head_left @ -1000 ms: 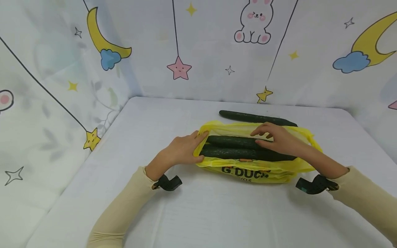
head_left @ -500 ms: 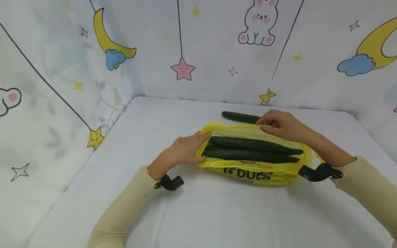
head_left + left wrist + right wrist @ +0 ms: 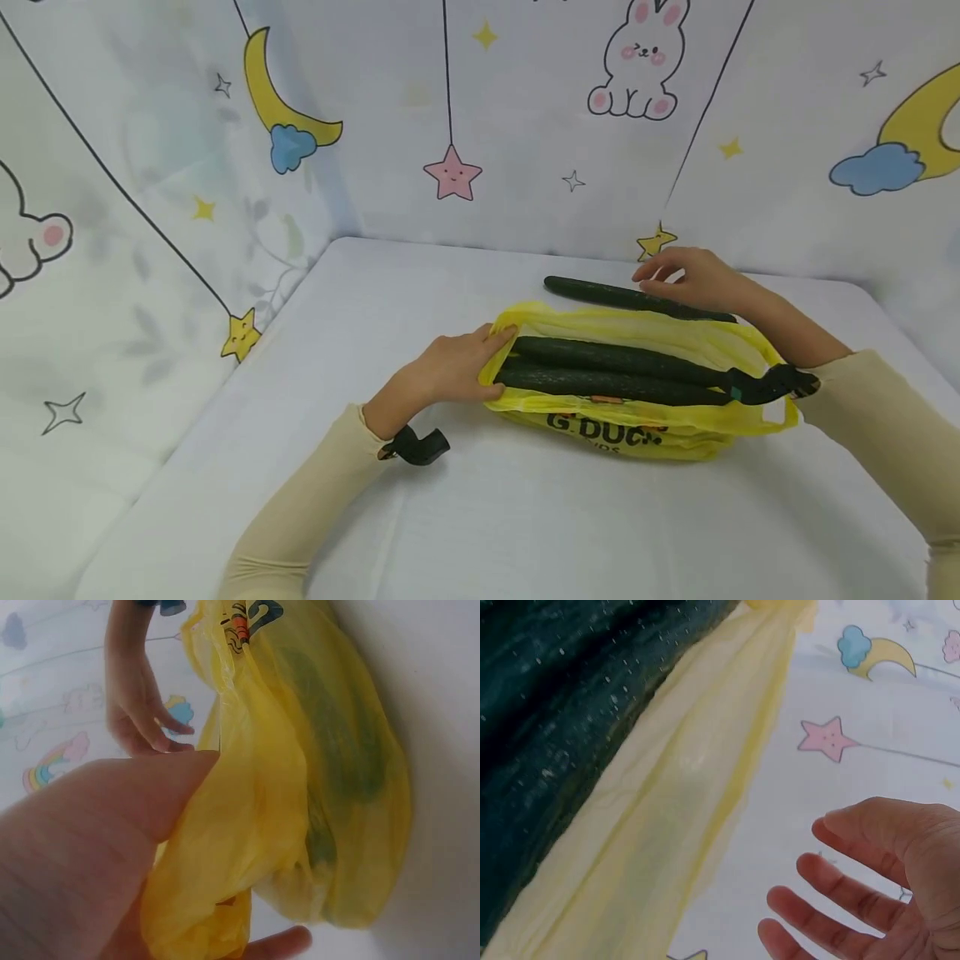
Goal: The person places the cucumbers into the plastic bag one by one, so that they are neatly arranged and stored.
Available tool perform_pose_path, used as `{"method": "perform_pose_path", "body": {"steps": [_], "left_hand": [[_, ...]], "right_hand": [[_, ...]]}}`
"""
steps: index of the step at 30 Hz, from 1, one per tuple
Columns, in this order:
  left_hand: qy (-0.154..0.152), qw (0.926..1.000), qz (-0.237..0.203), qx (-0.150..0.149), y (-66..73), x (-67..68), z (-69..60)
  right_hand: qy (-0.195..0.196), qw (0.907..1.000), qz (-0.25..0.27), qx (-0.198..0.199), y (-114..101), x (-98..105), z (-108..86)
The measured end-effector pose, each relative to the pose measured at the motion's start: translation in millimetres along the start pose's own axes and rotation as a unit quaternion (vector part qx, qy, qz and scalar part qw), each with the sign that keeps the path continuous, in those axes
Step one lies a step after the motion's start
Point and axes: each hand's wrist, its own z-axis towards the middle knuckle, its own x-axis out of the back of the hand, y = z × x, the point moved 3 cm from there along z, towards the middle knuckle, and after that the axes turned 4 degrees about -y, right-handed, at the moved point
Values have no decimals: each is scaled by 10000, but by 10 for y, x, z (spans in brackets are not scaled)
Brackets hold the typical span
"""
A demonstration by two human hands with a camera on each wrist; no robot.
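A yellow plastic bag (image 3: 637, 446) with "G. DUCK" lettering lies on the table, its mouth spread wide. Inside rest two long dark green cucumbers, a rear one (image 3: 607, 353) and a front one (image 3: 600, 385), side by side. My left hand (image 3: 450, 371) holds the bag's left rim; in the left wrist view the plastic (image 3: 232, 825) runs between thumb and fingers. Behind the bag lies another cucumber (image 3: 592, 292). My right hand (image 3: 701, 279) hovers over its right part, fingers loosely bent and holding nothing; the right wrist view shows the bare hand (image 3: 885, 885) apart from the bag.
A white-covered table (image 3: 480, 517) runs under everything. Behind it hangs a backdrop (image 3: 510, 108) printed with moons, stars and a rabbit. A black wrist camera (image 3: 765, 386) on the right arm overlaps the bag's right end.
My right hand has moved from over the cucumbers in the bag to the back, above the loose cucumber. My left hand has stayed at the bag's rim. The head view has shifted slightly.
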Motion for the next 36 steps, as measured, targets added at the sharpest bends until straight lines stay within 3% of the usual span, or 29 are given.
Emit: {"method": "perform_pose_path", "body": {"steps": [9,19,29,36], "left_hand": [[-11,10000,-31,-1,-2,-6,0],[-51,10000,-53,28,-4,-21,12],[-87,9999,-95,21,-14,-24,31],[-139,9997,-162,73,-11,-28,30]], "right_hand": [[-419,9980,86,-475,145,98,159],[-647,9948,508,-594,445,181,353],[-1388,9840,827,-753,785,48,501],[-1549,9801,958,-793,952,-63,563]]}}
